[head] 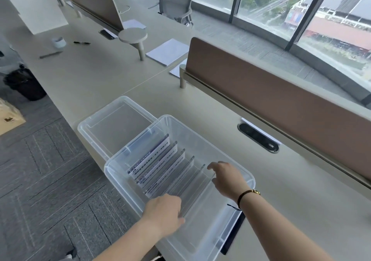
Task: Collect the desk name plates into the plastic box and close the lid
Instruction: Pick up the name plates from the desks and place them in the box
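**Both hands on the nearest plate, box still open**

Head view. Left hand (163, 213) reaching over the near left wall of the plastic box (236, 171), fingers curled down onto the near end of the last clear name plate (197, 188) in the row; thumb and fingertips hidden behind the knuckles, so cannot tell whether pinching or merely steadying. Right hand (227, 179) at the far right end of the same plate, fingers half spread and bent, touching its top edge; no firm grip visible. Braided bracelet (248, 194) on the right wrist.

Name plates (158, 165) standing on edge in a slanted row inside the box, leaning toward the far left, printed faces showing on the far ones, bare clear acrylic on the near ones. Near right part of the box unfilled. Lid (115, 124) lying open side up on the desk (301, 200), just beyond the box on its far left, partly tucked under the box corner.

Judging by look: plates stiff, smooth and slippery, light singly, prone to scratching and to toppling like dominoes. Best held by both short ends or pinched along the top edge, never by the faces. Box thin-walled and flexible, likely heavier once loaded; lid best taken by its rim and pressed down at the corners.
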`<state>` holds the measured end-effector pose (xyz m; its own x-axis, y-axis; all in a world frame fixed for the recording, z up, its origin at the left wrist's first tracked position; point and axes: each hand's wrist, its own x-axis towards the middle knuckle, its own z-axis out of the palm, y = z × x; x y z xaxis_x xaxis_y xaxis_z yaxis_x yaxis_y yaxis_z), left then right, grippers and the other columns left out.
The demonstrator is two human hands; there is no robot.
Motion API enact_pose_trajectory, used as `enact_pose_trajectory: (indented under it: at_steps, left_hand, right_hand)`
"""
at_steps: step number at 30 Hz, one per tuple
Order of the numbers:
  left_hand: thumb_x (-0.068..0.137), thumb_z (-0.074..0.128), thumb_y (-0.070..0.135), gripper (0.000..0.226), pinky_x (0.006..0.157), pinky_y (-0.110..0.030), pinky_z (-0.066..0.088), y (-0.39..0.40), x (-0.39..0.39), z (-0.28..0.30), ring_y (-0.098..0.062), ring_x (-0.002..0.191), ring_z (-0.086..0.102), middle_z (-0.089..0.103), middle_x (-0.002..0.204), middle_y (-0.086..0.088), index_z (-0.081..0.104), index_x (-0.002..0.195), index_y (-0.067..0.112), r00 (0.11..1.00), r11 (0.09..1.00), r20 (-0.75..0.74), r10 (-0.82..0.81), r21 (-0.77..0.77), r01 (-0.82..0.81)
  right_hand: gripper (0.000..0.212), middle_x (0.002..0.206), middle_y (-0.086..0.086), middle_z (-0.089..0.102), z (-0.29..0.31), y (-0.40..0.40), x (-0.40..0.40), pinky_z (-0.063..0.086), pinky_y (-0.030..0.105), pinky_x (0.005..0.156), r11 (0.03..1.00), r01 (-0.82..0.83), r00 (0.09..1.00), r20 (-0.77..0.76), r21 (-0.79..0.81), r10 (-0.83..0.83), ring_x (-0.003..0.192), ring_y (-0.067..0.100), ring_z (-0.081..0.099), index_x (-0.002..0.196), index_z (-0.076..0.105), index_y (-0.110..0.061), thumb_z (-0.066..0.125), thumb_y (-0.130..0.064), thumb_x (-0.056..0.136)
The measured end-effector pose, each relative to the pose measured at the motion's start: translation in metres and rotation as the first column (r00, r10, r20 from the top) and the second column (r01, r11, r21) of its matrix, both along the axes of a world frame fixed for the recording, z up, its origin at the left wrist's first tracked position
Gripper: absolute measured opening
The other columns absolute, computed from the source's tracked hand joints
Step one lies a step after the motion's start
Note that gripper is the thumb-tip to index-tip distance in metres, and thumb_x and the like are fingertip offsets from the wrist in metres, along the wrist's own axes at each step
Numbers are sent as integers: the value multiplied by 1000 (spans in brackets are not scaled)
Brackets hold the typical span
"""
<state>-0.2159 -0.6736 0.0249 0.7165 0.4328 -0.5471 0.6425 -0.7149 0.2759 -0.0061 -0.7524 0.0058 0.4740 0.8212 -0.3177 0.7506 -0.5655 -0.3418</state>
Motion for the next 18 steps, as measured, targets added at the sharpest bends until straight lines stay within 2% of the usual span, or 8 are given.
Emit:
enact_pose_trajectory:
  at_steps: [5, 8, 10, 14, 18]
  left_hand:
    - [94, 55, 45, 23, 79, -33, 52, 19, -8, 29, -14, 85, 63, 69, 95, 8, 63, 102, 25, 979, 989, 141, 150, -2, -151]
    - [94, 55, 45, 22, 75, -32, 54, 35, -15, 45, -12, 82, 63, 69, 93, 10, 64, 101, 26, 948, 971, 222, 230, 18, -239]
    - [94, 55, 47, 21, 74, -32, 55, 46, -21, 53, -9, 80, 63, 69, 90, 12, 63, 97, 28, 931, 960, 256, 259, 37, -277]
    - [94, 56, 46, 23, 68, -32, 56, 72, -27, 65, -8, 71, 63, 67, 76, 10, 63, 84, 27, 902, 941, 302, 308, 43, -335]
    - [91, 59, 45, 20, 69, -35, 58, 116, -28, 71, -8, 70, 63, 65, 72, 13, 63, 80, 28, 864, 921, 361, 352, 34, -389]
  right_hand:
    - [29, 85, -14, 66, 20, -13, 7, 42, 16, 61, 998, 56, 986, -157, 39, -49, 76, 3, 59, 116, 67, -26, 64, -14, 90]
    - [22, 84, -15, 67, 30, -13, 5, 37, 11, 55, 995, 76, 978, -198, 70, -61, 71, -3, 59, 111, 68, -28, 67, -23, 90]
    - [19, 86, -14, 69, 36, -9, 2, 42, 13, 59, 988, 100, 972, -224, 115, -72, 74, -3, 61, 109, 69, -29, 66, -27, 91]
    - [13, 85, -11, 71, 41, 7, -12, 56, 27, 74, 970, 123, 963, -263, 208, -66, 75, 2, 66, 103, 72, -28, 64, -30, 92]
    - [6, 79, -11, 70, 47, 35, -20, 56, 30, 72, 960, 124, 965, -257, 249, -58, 73, 2, 65, 94, 70, -35, 66, -35, 90]
